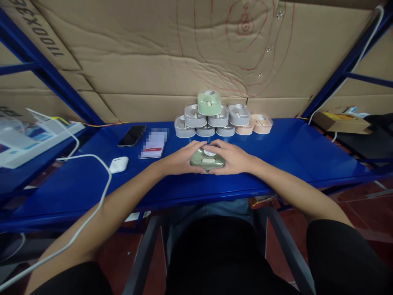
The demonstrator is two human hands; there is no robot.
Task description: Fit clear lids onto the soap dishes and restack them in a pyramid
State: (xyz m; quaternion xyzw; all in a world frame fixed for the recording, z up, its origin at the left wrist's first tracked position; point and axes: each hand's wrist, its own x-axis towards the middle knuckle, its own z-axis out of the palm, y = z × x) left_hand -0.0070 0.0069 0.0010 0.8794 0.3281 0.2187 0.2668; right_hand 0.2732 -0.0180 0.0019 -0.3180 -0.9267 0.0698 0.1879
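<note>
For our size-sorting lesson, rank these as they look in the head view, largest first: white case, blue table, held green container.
1. Blue table
2. Held green container, though partly covered
3. White case

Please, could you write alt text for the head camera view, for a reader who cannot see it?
A person's left hand and right hand clasp a dark green container at a blue table. Behind the container stands a stack of grey, peach and light green containers; to the left lie two phones and a white case.

Box stack (195, 119) on table (294, 159) | single box (211, 161) before it | phones (132, 136) left | earbud case (119, 164) before phones
</note>
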